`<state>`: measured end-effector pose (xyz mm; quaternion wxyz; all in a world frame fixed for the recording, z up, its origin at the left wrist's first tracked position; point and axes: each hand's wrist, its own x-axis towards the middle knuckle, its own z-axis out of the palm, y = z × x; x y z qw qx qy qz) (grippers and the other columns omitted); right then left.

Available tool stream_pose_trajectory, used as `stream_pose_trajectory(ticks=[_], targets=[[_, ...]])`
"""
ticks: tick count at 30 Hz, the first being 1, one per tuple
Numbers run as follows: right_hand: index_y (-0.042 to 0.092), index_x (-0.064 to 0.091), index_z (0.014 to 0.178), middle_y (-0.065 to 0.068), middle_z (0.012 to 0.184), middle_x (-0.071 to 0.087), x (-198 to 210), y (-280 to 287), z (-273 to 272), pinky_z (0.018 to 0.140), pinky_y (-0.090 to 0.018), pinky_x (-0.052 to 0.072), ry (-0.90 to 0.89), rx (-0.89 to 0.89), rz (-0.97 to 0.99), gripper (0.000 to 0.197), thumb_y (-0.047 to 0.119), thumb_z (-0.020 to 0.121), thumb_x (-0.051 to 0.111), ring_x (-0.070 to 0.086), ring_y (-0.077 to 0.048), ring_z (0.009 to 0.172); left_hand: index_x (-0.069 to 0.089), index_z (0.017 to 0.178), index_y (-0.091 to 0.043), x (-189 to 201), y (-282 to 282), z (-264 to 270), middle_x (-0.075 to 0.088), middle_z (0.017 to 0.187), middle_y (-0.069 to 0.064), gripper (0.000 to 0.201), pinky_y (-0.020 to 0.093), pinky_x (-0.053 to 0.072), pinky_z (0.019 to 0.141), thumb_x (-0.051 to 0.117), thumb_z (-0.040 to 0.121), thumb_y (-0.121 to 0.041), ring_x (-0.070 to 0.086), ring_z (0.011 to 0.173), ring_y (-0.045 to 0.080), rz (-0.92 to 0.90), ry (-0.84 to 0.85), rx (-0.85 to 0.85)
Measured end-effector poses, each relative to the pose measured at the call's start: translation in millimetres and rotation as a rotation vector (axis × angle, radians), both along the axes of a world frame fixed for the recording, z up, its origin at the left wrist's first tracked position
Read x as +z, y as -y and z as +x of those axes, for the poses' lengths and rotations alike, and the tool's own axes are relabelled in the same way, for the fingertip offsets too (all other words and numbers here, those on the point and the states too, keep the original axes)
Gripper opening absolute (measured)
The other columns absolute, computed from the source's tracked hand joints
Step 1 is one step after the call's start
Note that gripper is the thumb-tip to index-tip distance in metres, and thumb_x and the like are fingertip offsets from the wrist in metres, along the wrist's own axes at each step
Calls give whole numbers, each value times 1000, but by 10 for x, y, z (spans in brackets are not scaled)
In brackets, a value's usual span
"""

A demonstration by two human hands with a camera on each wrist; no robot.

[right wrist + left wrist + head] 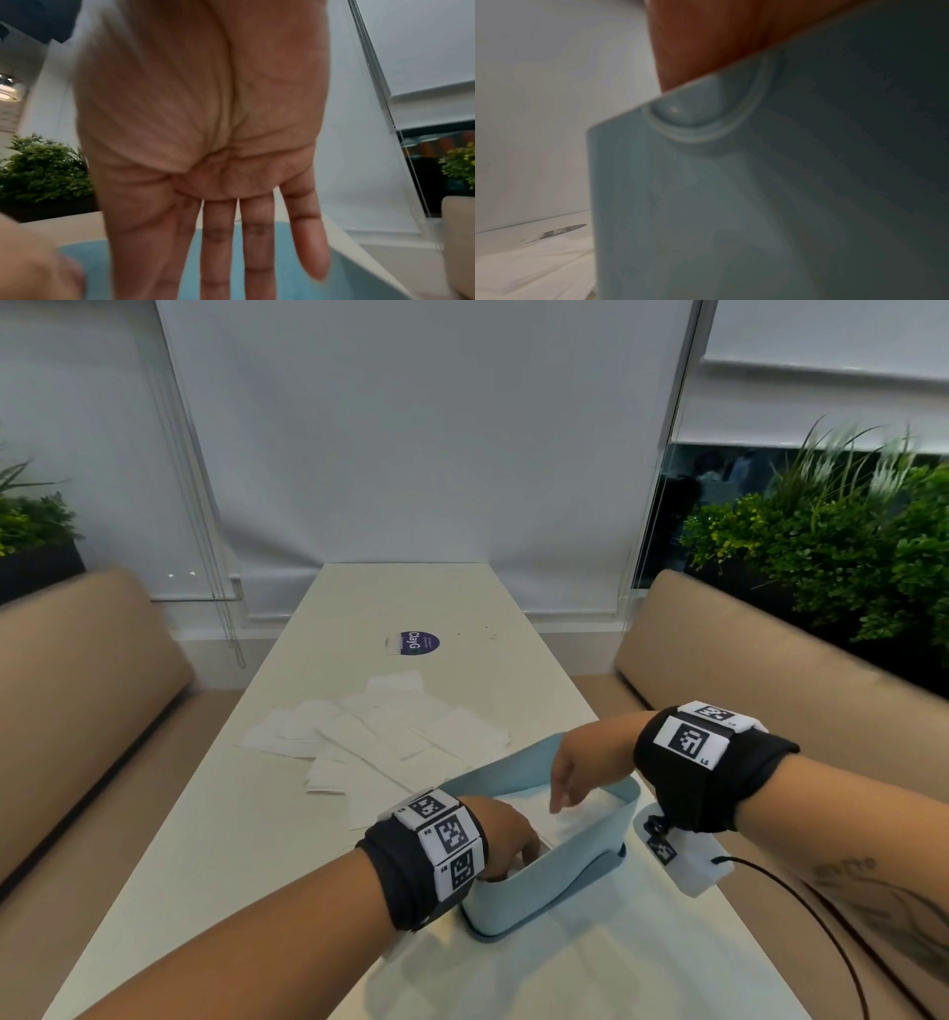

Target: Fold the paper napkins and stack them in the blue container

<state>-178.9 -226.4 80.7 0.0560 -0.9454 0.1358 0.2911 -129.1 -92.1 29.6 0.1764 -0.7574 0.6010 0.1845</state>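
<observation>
Diagonally lies blue container (539, 880) (near-left, far-right).

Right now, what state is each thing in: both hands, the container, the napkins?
blue container: upright on the table, top open.
napkin in container: lying flat inside.
loose napkins: scattered, overlapping, on the table beyond the container.
left hand: fingers over the near rim, hidden inside.
right hand: open, fingers straight, pointing down into the container.
</observation>
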Motion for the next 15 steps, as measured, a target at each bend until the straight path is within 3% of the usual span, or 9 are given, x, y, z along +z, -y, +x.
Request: stream_pose_trajectory(ticks=[2,4,7,10,12,15], targets=[[29,64,121,7,125,61,-50,-126,-26,97,-25,36,-87,35,-33,32,38,93,54,53,-12,105,43,139,-27,-8,-3,1,53,134,5,58,28,40,82,48,88,1,52,119,26,1,-1,3],[20,57,130,0,130,57,-150,-204,-36,96,-29,34,-184,31,-150,49,52,93,46,51,-19,116,44,139,-27,-18,-6,7,53,133,6,57,29,41,85,48,89,0,51,121,27,17,12,-3],[9,51,132,-9,133,53,-267,-244,-37,97,-31,35,-246,-12,-252,59,54,97,35,49,-25,122,47,137,-21,-17,-15,23,52,135,7,51,30,41,91,46,91,0,50,121,26,64,37,-6],[8,49,134,-9,135,51,-270,-228,-29,95,-29,34,-210,-81,-217,61,54,96,35,48,-25,123,50,134,-14,-24,1,46,52,135,8,43,31,41,95,44,93,-3,50,121,27,100,60,-12],[6,49,133,-9,134,52,-254,-248,-15,92,-28,35,-218,-102,-204,60,52,97,36,50,-25,119,52,132,-10,-33,8,50,53,133,10,39,32,42,95,44,94,-6,51,120,28,116,76,-8],[4,56,125,-10,119,61,-262,-238,16,81,-27,40,-238,-111,-193,51,45,97,45,51,-21,91,56,127,-8,-52,13,59,55,130,11,34,32,42,91,49,94,-13,53,117,29,69,62,34]])
